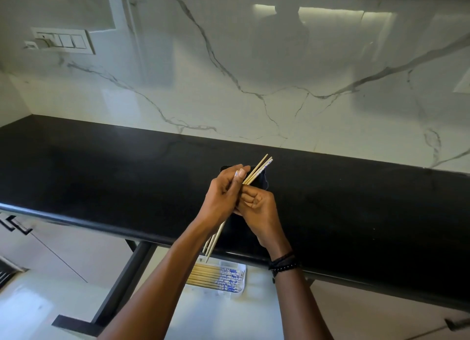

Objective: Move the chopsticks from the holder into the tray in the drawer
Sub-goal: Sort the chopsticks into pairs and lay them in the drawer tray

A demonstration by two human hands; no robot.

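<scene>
Both hands meet over the black counter, gripping a small bundle of wooden chopsticks with blue-and-white patterned tops. My left hand wraps the bundle from the left; my right hand closes on it from the right. The bundle slants, patterned ends up to the right, pointed tips down past the counter edge. A black holder stands on the counter right behind the hands, mostly hidden. Below, a white tray in the open drawer holds several chopsticks lying side by side.
A white marble backsplash rises behind the counter, with a switch plate at upper left. The drawer's dark frame juts out below the counter edge. Cabinet fronts with dark handles sit at lower left.
</scene>
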